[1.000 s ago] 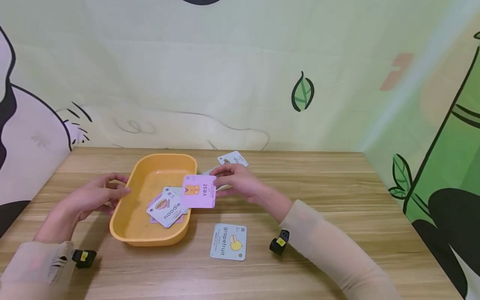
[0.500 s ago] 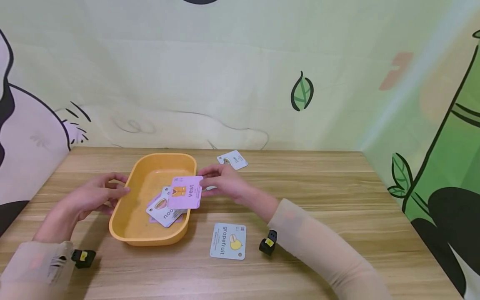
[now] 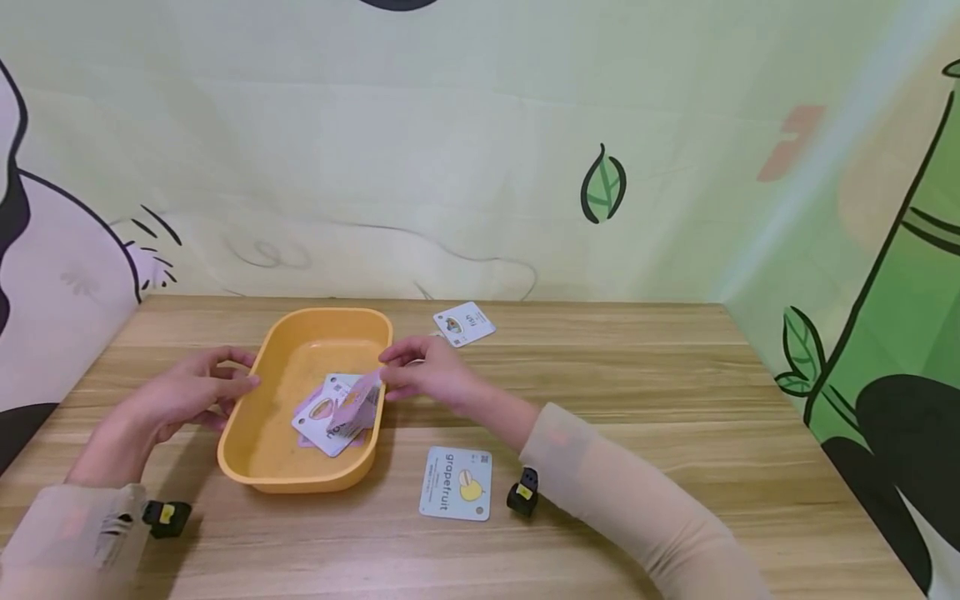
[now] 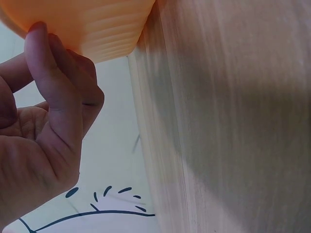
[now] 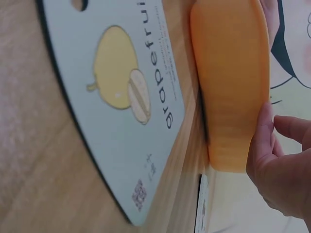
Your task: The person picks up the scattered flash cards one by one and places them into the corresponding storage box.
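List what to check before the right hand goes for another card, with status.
1. Left hand on the yellow tray: ok, touching its left side.
2. Pink card inside the tray: ok, above the noodle card.
3. Pink card flat: not ok, it is tilted.
4. Pink card released: cannot tell; its upper end meets the right hand in the head view.
5. Grapefruit card free to pick: ok, face up on the table, no hand on it.
6. All cards in the tray: not ok; the grapefruit card and fish card are outside.
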`<state>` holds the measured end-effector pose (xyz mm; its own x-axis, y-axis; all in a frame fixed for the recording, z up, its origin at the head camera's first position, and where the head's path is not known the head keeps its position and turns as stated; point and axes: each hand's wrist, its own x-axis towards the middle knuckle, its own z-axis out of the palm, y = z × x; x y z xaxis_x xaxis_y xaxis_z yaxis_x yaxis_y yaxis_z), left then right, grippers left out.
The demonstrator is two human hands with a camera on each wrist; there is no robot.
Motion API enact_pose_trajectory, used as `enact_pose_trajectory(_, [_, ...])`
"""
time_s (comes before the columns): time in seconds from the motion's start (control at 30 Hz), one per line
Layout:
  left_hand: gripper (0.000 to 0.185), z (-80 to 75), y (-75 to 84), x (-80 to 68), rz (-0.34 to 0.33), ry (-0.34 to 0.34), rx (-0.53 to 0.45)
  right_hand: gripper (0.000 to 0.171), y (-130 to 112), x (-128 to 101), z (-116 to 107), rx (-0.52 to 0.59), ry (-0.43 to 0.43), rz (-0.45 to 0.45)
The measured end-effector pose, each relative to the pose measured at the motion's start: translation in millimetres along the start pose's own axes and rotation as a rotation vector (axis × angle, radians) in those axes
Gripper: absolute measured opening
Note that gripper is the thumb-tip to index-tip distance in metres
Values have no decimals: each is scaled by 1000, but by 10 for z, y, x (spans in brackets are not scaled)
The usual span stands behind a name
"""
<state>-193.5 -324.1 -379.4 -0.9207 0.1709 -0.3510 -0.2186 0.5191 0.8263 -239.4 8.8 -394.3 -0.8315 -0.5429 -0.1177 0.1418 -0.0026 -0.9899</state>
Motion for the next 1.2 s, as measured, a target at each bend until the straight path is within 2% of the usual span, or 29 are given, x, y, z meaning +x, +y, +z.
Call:
enact_pose_trajectory(0.37, [55, 6, -8, 14, 10, -3, -11, 37, -19, -69, -10, -95, 19, 5])
enact_pose_trajectory(0.6, [56, 17, 14, -7, 2, 5, -5, 26, -3, -137, -111, -330, -7, 11])
enact_pose_trajectory(0.73, [55, 20, 14, -10, -4, 8, -2, 21, 33, -175, -191, -441, -78, 25])
enact_pose_trajectory(0.9, [55, 16, 0, -11, -3, 8, -3, 20, 42, -243, -293, -551, -217, 34])
enact_pose_trajectory(1.2, [55, 17, 15, -12, 9, 0, -18, 28, 68, -331, -457, -700, -391, -35])
